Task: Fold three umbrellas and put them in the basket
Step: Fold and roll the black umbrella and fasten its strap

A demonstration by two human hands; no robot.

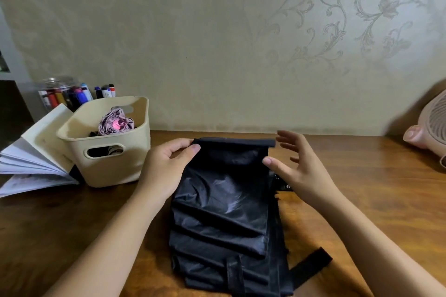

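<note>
A black umbrella (224,214) lies flattened on the wooden table (362,188), its pleated canopy spread toward me and its far end rolled into a narrow bar. A black strap (311,265) trails off at the lower right. My left hand (166,166) pinches the left end of that rolled bar between thumb and fingers. My right hand (296,164) hovers at the right end with fingers spread, the thumb tip near the fabric edge. A cream plastic basket (135,152) stands to the left; a pink folded umbrella (115,124) and something dark sit in it.
An open book (36,152) leans against the basket's left side. Behind the basket stands a clear jar of markers (62,94). A pink fan (429,128) sits at the table's right edge. The papered wall runs just behind the table.
</note>
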